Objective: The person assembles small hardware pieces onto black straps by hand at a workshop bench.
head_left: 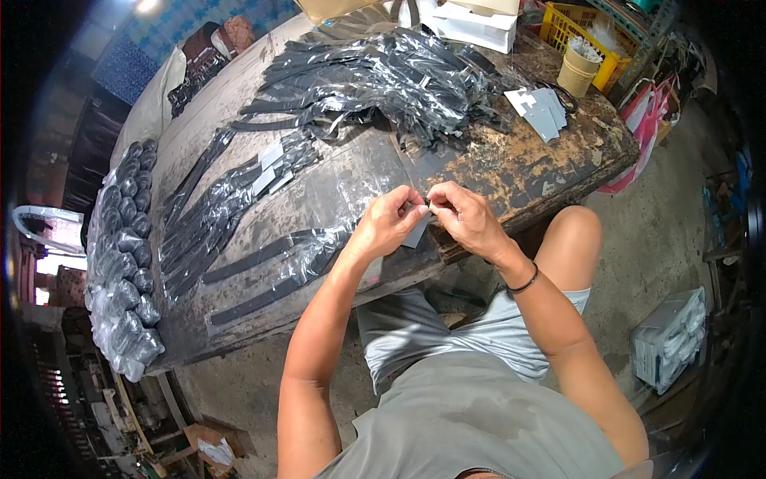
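Near the front edge of the worn table (pixel 383 275), my left hand (pixel 389 222) and my right hand (pixel 465 217) meet with fingers pinched, fingertips almost touching. A small grey card (pixel 416 233) sticks out below my left thumb, seemingly held by that hand. Something small and dark shows between the fingertips; its kind is hard to make out. Beside my left wrist lie black straps in clear plastic (pixel 275 259), partly hidden by the arm. Farther left is another bunch of wrapped black straps (pixel 215 211) with pale grey cards (pixel 270 156) on top.
A large heap of plastic-wrapped black straps (pixel 375 76) covers the table's far side. Rolled, wrapped bundles (pixel 124 263) line the left edge. Grey cards (pixel 538 112) lie at right, near a tan cup (pixel 576 73) and yellow crate (pixel 558 28). A wrapped stack (pixel 669 339) sits on the floor.
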Available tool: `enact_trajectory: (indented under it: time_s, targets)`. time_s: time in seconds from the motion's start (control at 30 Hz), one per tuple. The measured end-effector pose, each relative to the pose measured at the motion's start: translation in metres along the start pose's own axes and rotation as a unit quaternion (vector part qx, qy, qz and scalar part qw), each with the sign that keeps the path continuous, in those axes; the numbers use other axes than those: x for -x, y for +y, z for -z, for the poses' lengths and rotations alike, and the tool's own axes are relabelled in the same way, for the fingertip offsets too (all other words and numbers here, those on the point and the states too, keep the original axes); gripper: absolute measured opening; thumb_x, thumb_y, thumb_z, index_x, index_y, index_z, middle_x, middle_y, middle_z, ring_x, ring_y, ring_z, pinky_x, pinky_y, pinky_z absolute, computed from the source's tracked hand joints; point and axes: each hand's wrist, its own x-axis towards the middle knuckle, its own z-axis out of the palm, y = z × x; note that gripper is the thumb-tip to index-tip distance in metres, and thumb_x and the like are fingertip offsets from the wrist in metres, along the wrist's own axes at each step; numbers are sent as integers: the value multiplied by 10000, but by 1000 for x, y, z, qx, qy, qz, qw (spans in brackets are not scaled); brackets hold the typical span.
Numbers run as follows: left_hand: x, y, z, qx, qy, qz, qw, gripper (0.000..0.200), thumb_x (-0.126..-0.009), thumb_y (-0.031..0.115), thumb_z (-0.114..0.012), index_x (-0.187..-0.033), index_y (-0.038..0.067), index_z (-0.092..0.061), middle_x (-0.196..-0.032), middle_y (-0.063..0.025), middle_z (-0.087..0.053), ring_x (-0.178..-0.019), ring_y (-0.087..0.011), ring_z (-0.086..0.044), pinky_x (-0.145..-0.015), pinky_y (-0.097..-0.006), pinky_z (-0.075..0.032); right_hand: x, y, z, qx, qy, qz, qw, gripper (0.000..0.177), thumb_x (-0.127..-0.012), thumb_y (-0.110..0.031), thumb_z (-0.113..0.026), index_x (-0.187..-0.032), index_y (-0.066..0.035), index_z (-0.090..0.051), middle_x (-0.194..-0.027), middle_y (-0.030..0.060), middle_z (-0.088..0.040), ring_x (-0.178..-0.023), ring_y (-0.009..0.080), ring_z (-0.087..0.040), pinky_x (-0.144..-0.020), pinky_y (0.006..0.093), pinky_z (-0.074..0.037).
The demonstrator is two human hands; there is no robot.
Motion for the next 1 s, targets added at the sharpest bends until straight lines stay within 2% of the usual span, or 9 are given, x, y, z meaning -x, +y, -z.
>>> enact_trajectory:
  time_s: [0.17,0.43,0.5,0.63,0.7,0.77,0.83,0.93,1.0]
  targets:
    - [0,-2,-6,-5,-1,-10,1000,174,-850,173,-656,-893,12,-606,-619,-78,-542,-563,-141,-494,-540,-304,-425,0,0,-2,10,10,9,1000,175,-816,12,-591,-982,-32,-556,-840,159,-626,-790,344,-642,-651,395,-495]
    - [1,-3,-9,27,13,2,1000,101,-844,115,-681,-877,40,-621,-658,-11,-553,-618,-72,-461,-569,-259,-414,3,2,-3,-31,-1,-51,998,173,-836,-1,-586,-1000,-30,-538,-829,163,-628,-784,323,-656,-650,377,-494]
    - [-1,-3,-11,46,26,-2,999,123,-846,113,-681,-913,40,-609,-655,-10,-553,-618,-70,-466,-574,-254,-416,0,2,-3,-63,-14,-37,997,239,-840,19,-582,-1070,-30,-538,-836,92,-630,-734,152,-611,-653,292,-486]
    - [-5,-3,-8,51,32,-7,998,190,-857,136,-669,-973,23,-570,-721,-32,-581,-636,-82,-484,-570,-266,-416,-2,-7,2,-110,-80,-120,983,389,-838,18,-556,-1215,-55,-498,-949,61,-598,-774,120,-577,-694,266,-480]
    - [-14,-25,-8,172,28,-18,984,197,-874,156,-653,-988,18,-571,-757,-18,-596,-672,-74,-504,-592,-260,-434,-2,0,3,-118,-76,-118,983,385,-846,23,-545,-1219,-59,-502,-923,45,-576,-754,108,-572,-687,258,-483]
    - [-21,-21,12,108,64,-17,992,195,-901,186,-624,-1007,27,-588,-815,-24,-623,-768,-86,-558,-694,-261,-476,-1,9,4,-127,-72,-118,982,382,-854,28,-534,-1224,-62,-506,-896,28,-553,-733,96,-567,-679,249,-485]
    - [-27,-22,27,10,4,30,999,251,-937,219,-577,-1102,31,-580,-947,-27,-615,-881,-99,-552,-783,-270,-459,-1,17,7,-294,-77,-197,932,358,-871,38,-510,-1214,-62,-513,-861,11,-513,-708,80,-560,-665,238,-496]
    - [-40,-30,31,14,-129,94,987,335,-918,231,-604,-1176,21,-571,-1025,-45,-627,-931,-108,-552,-807,-267,-452,-1,15,8,-328,-36,-191,925,252,-901,19,-507,-1144,-48,-514,-860,27,-541,-711,93,-577,-649,249,-514]
    - [-47,-42,28,68,-156,71,983,364,-899,243,-630,-1177,15,-577,-988,-46,-647,-881,-109,-561,-793,-275,-461,-2,12,10,-350,-8,-196,916,204,-908,4,-514,-1103,-55,-512,-858,29,-575,-719,95,-571,-647,256,-512]
